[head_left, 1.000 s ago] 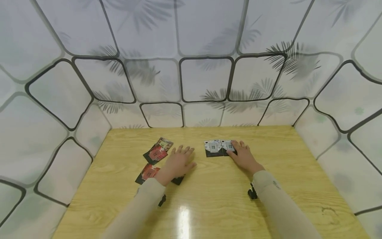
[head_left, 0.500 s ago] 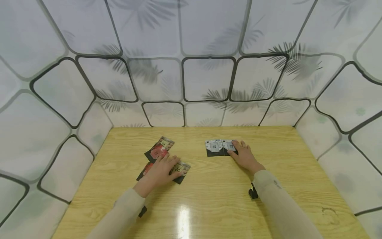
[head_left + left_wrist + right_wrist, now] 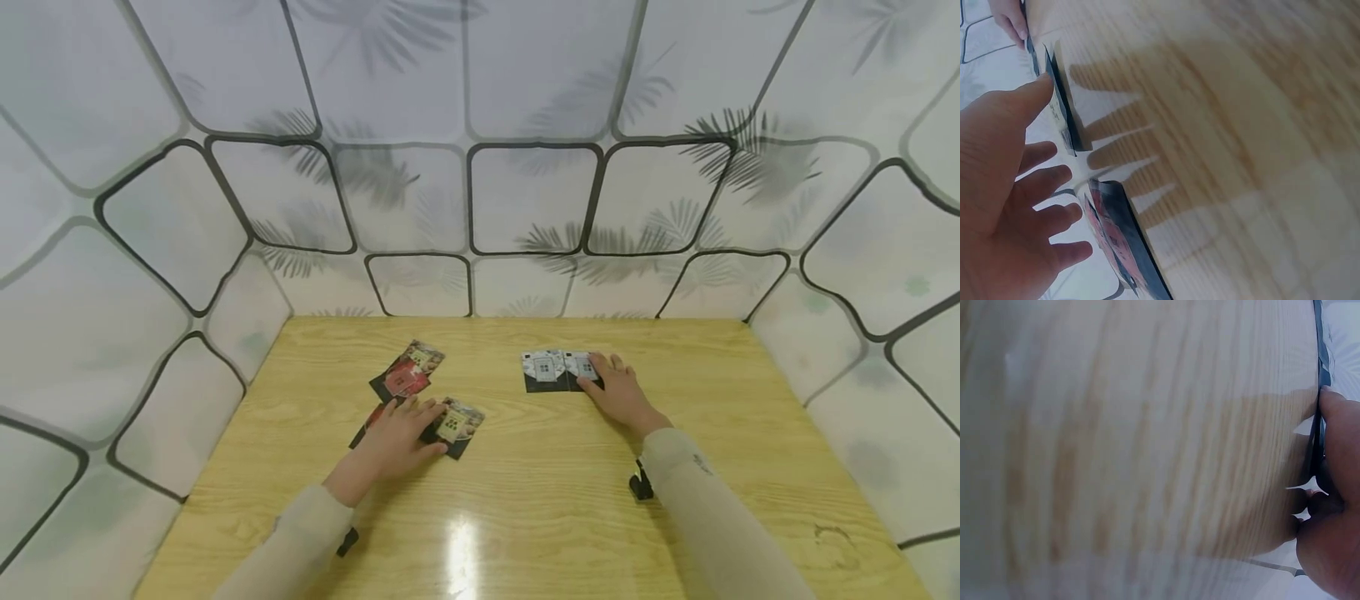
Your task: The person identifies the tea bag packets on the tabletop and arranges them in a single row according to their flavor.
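Observation:
My left hand (image 3: pixel 396 440) is over a group of flat printed packets on the left, fingers spread and loosely bent. Its thumb touches a packet with a yellow label (image 3: pixel 452 427); the left wrist view shows the thumb tip at that packet's edge. A red packet (image 3: pixel 367 423) lies partly hidden under the fingers. Beyond it, another red packet (image 3: pixel 405 379) overlaps a yellow-labelled one (image 3: pixel 426 356). On the right, two white-and-black packets (image 3: pixel 543 372) lie side by side, and my right hand (image 3: pixel 621 396) rests with extended fingers on the right-hand one, its thumb along the near edge.
A wooden table (image 3: pixel 525 500) carries everything. Patterned fabric walls (image 3: pixel 525 200) rise at its back and both sides. Small black wrist devices (image 3: pixel 641 483) show below the sleeves.
My left hand has drawn back to the left and nearer, uncovering the near yellow-labelled packet and now covering part of the near red one. The right hand stays on the white-and-black packets.

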